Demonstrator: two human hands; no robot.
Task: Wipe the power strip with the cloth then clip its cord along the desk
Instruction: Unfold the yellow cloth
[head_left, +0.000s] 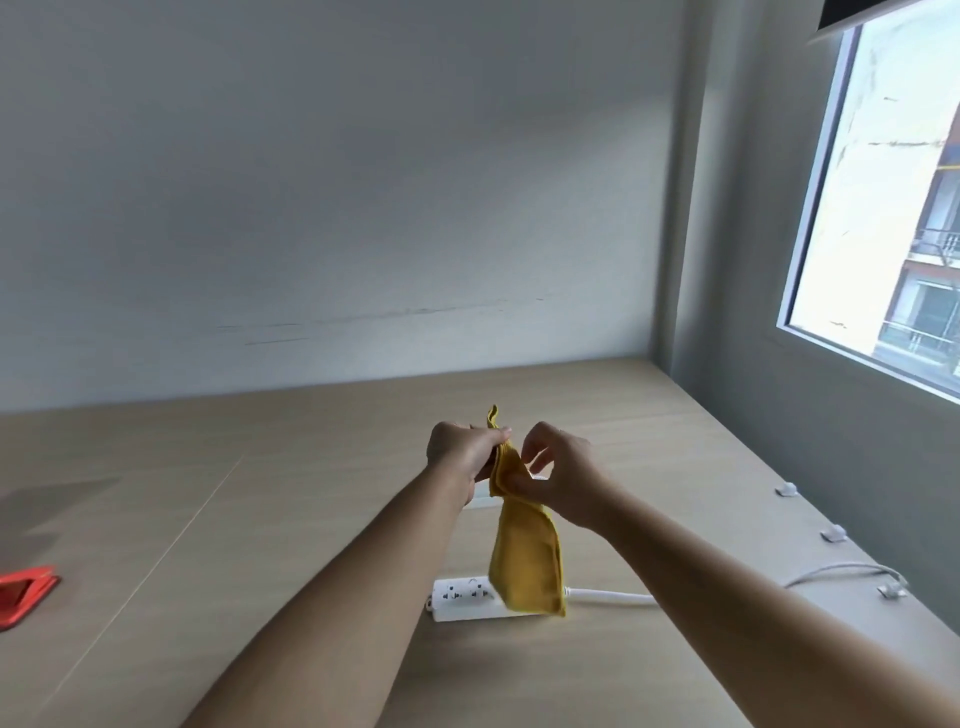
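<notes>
A yellow cloth (525, 561) hangs in the air above the desk, held up by both hands. My left hand (460, 453) pinches its top edge. My right hand (558, 475) grips it just to the right, a little lower. Below the cloth lies a white power strip (462, 598) flat on the wooden desk (260, 519); the cloth hides its right end. Its white cord (610, 596) runs right toward the desk's edge, passes under my right forearm, and reaches a clip (891, 590).
Two more small clear cord clips (786, 489) (834, 533) sit along the right desk edge by the wall. A red object (23, 595) lies at the far left. A window is on the right wall.
</notes>
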